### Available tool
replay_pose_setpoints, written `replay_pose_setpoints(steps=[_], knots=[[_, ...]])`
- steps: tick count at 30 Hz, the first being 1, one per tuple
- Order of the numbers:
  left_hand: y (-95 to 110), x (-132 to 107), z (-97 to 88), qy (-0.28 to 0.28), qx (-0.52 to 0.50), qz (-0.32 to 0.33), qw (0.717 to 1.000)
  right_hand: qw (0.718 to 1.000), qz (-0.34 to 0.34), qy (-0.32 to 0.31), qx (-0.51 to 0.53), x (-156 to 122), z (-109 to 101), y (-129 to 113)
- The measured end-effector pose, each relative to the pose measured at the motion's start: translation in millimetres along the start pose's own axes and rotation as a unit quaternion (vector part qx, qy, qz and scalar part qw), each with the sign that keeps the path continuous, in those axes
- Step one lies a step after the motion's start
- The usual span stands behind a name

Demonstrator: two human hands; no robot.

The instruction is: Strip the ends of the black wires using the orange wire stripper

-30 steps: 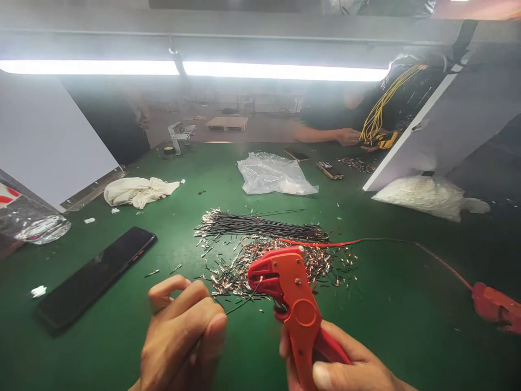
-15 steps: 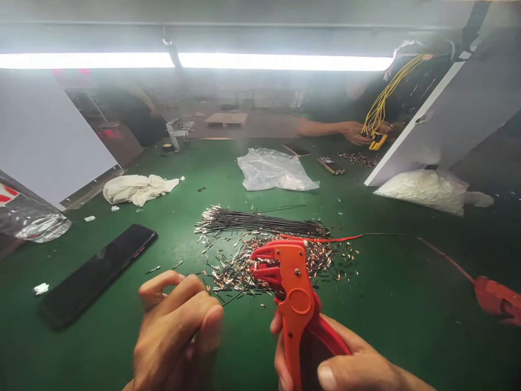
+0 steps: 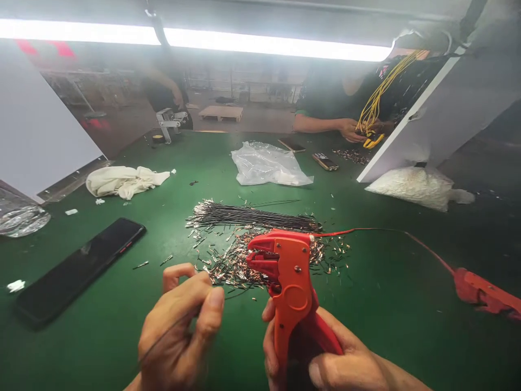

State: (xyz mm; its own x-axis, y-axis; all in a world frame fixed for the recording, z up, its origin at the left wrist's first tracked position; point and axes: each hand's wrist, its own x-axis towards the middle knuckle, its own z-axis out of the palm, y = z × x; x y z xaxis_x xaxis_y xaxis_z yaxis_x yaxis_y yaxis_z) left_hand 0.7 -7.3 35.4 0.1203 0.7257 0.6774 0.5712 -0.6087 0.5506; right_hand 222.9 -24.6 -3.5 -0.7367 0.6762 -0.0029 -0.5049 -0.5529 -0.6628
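Closed in a pinch, my left hand (image 3: 179, 326) holds a thin black wire (image 3: 165, 335); one part of it crosses the palm and a short end shows past the fingertips. My right hand (image 3: 334, 358) is wrapped round the handles of an orange and red wire stripper (image 3: 295, 288). Its jaws point left, apart, with no wire between them, over a pile of cut wire ends (image 3: 236, 260) with bare copper and metal terminals. Behind the pile lies a bundle of black wires (image 3: 256, 215), its silvery terminals at the left end.
A phone (image 3: 81, 269) and white cloth (image 3: 122, 181) lie left. At the back are a plastic bag (image 3: 268, 165) and a co-worker's hand (image 3: 352, 130) with yellow wires (image 3: 372, 108). Right are a filled bag (image 3: 415, 184) and another red tool (image 3: 484, 290) on a cord.
My left hand has turned, its thumb lifted, and more of the wire shows across the palm. The wire stripper has tilted slightly more level. The whole view has shifted a little.
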Motion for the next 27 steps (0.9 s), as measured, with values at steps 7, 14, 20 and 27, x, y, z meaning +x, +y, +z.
replay_pose_setpoints(steps=[7, 14, 20, 27], knots=[[7.6, -2.6, 7.1, 0.009, -0.068, -0.064, 0.996, 0.998, 0.031, 0.028, -0.037, 1.8, 9.9, 0.2], [14.2, -3.9, 8.5, -0.001, -0.059, -0.040, 0.997, 0.997, 0.027, 0.008, -0.069, 3.7, 9.3, 2.5], [11.1, -4.4, 12.7, -0.003, -0.038, 0.010, 0.999, 0.991, -0.005, 0.052, -0.126, 10.2, 16.4, 8.9], [17.3, -5.0, 7.5, -0.026, -0.006, 0.026, 0.999, 0.977, -0.032, 0.053, -0.204, 16.0, 21.8, 7.6]])
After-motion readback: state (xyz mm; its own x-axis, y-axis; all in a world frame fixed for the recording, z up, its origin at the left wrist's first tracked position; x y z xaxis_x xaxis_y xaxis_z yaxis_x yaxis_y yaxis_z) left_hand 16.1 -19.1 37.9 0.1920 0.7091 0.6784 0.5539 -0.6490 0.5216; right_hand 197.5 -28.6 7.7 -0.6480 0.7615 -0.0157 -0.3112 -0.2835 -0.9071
